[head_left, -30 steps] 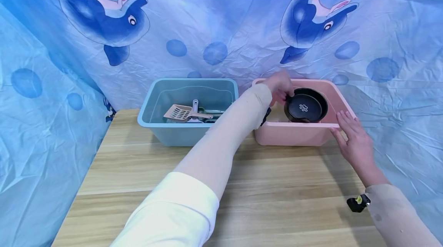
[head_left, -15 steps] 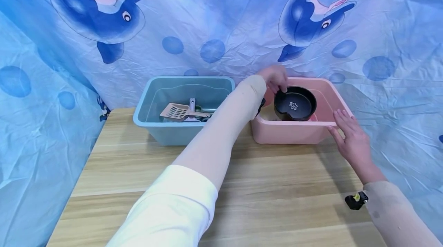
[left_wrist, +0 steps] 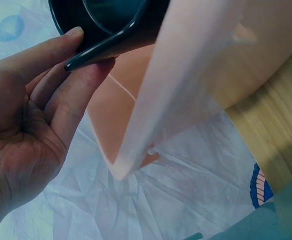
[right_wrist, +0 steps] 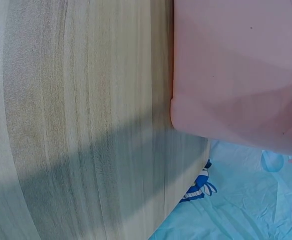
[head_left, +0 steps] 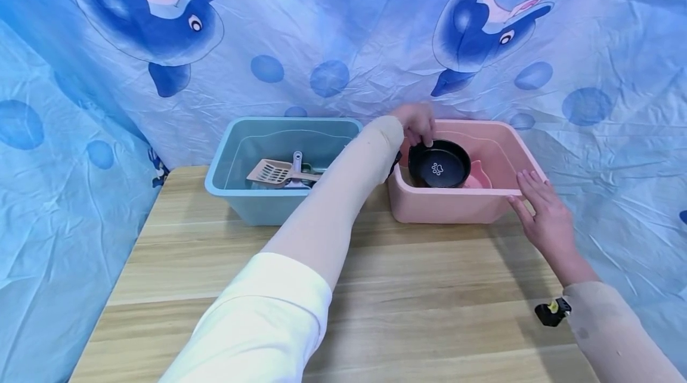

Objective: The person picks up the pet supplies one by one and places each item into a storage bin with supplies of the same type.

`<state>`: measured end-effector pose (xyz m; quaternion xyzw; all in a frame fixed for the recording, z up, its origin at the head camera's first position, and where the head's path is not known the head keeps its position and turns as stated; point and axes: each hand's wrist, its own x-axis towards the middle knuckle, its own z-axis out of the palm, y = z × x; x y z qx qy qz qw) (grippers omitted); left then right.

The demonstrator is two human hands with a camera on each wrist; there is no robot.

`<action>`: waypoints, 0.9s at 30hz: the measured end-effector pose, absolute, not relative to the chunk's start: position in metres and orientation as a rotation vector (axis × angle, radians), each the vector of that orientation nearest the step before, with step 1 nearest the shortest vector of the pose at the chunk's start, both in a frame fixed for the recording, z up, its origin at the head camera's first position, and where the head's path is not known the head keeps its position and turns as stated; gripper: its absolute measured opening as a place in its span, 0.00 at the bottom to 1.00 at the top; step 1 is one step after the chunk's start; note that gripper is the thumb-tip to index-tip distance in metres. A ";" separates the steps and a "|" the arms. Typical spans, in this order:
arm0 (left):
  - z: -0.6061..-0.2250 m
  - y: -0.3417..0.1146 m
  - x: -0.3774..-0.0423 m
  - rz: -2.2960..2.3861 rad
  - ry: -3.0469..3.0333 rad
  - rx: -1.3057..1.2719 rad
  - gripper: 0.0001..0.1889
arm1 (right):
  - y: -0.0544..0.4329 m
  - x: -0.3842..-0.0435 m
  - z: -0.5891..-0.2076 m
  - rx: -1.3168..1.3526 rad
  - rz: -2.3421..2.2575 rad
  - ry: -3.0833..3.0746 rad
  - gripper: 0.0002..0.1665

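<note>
My left hand reaches into the pink bin and pinches the rim of a black pet bowl with a white paw print inside. In the left wrist view, thumb and fingers of the left hand clasp a pointed edge of the dark bowl, inside the bin's wall. A pink piece with a pointed tip lies beside the bowl in the bin, partly covered by it. My right hand rests with extended fingers on the bin's front right corner; the right wrist view shows only its edge.
Left of the pink bin stands a blue-grey bin, partly behind my left forearm. It holds a beige slotted litter scoop and a pale-handled tool. Both bins stand on a wooden table against a blue dolphin-print curtain.
The left hand has shifted the black bowl leftward inside the pink bin, uncovering the pink piece at its right. The right hand stays on the bin's corner; the head view has shifted slightly.
</note>
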<state>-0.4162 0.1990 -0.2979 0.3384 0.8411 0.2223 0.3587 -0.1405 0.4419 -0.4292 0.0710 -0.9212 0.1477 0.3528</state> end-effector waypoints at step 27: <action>-0.307 0.191 -0.409 0.722 2.085 0.878 0.24 | 0.440 -0.140 -0.430 0.173 0.378 -2.391 0.37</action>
